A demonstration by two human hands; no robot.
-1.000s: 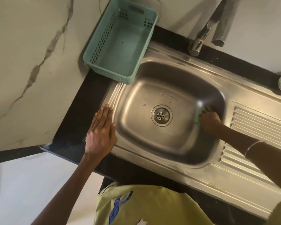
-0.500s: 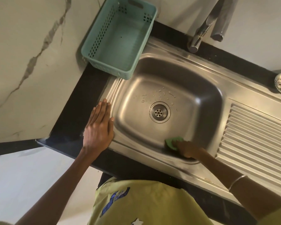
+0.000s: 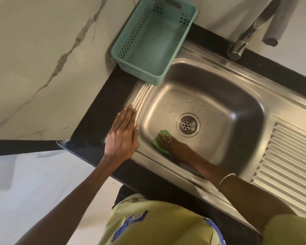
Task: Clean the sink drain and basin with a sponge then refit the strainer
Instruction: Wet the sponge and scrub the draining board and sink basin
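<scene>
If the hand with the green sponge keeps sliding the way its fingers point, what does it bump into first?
Probably the basin's left wall: the right hand with the sponge points up-left, passing the drain. The left hand rests above on the rim.

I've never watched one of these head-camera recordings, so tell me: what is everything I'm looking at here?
Sink: one, steel, set in the counter.
Drain: one, steel, basin floor.
Sponge: one, green, left of the drain.
Basket: one, teal, behind the sink's left corner.
Tap: one, chrome, behind the basin.
Counter: one, black.
Wall: pale marble.
Left hand: flat on the sink's left rim.
Right hand: pressing the sponge.
</scene>
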